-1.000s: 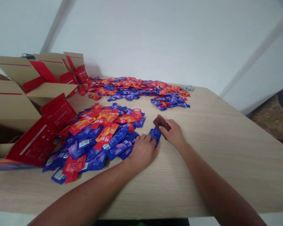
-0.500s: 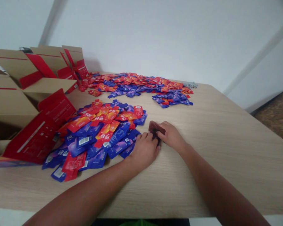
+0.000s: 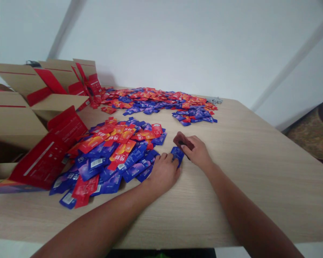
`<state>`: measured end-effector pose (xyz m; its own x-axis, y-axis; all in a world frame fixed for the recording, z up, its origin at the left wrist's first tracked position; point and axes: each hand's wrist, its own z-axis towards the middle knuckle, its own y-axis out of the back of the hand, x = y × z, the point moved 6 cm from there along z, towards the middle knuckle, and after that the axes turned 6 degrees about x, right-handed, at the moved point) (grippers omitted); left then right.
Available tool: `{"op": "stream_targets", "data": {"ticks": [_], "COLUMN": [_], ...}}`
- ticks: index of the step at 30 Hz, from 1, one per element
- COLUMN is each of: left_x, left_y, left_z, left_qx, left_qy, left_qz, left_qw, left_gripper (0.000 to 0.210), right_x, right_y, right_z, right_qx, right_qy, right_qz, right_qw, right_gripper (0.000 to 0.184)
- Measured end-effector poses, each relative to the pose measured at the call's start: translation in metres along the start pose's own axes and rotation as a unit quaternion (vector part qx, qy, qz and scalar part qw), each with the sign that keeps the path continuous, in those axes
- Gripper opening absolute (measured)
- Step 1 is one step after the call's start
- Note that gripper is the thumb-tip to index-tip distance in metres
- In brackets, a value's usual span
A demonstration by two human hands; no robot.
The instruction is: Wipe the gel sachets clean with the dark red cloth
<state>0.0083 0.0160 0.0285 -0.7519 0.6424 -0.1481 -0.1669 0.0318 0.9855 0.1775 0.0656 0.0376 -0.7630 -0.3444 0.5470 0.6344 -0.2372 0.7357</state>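
My left hand [image 3: 164,171] rests on the table with its fingertips holding down a single blue sachet [image 3: 177,154]. Pinched in my right hand [image 3: 198,152] is a folded brown cloth [image 3: 183,139], just above and to the right of that sachet; the part under my thumb looks dark. Beside my left hand spreads a near pile of blue and red-orange sachets [image 3: 123,152], some with white barcode labels showing.
Open cardboard boxes with red flaps [image 3: 40,157] stand at the left. A long heap of sachets [image 3: 150,96] runs along the table's back edge by the wall, with a small grey crumpled item [image 3: 214,100] at its right end. The wooden table [image 3: 258,179] extends right.
My right hand has lifted the brown cloth up and away from the sachet, leaving more of its blue face showing. My left hand stays on the sachet.
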Motion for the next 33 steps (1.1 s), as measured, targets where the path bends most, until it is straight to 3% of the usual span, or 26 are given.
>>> {"op": "stream_targets", "data": {"ticks": [4,7,20,27,29,33], "left_x": [0.001,0.001,0.0,0.0,0.0,0.001], "left_y": [-0.002,-0.003,-0.001,0.0,-0.001,-0.002], "left_z": [0.0,0.001,0.001,0.0,0.001,0.001], "left_qx": [-0.009,-0.001,0.009,0.004,0.001,-0.005], "left_qy": [-0.003,-0.007,-0.003,-0.001,-0.002,-0.007], "left_qz": [0.001,-0.002,-0.003,0.0,0.0,-0.001], "left_qw": [1.0,1.0,1.0,1.0,1.0,1.0], "left_gripper": [0.029,0.028,0.028,0.028,0.028,0.029], "right_x": [0.021,0.018,-0.033,-0.016,-0.002,0.018], "right_y": [-0.014,-0.022,-0.022,0.003,0.004,-0.013], "right_z": [-0.009,-0.01,0.012,0.005,0.001,-0.007], "right_qx": [0.107,0.132,0.063,-0.057,-0.045,0.071], "right_qy": [0.056,0.046,-0.052,-0.022,0.008,0.051], "right_qz": [0.018,-0.007,-0.101,-0.03,0.009,0.026], "right_qw": [0.992,0.99,0.991,0.998,0.999,0.996], "right_gripper": [0.017,0.015,0.017,0.018,0.016,0.01]}}
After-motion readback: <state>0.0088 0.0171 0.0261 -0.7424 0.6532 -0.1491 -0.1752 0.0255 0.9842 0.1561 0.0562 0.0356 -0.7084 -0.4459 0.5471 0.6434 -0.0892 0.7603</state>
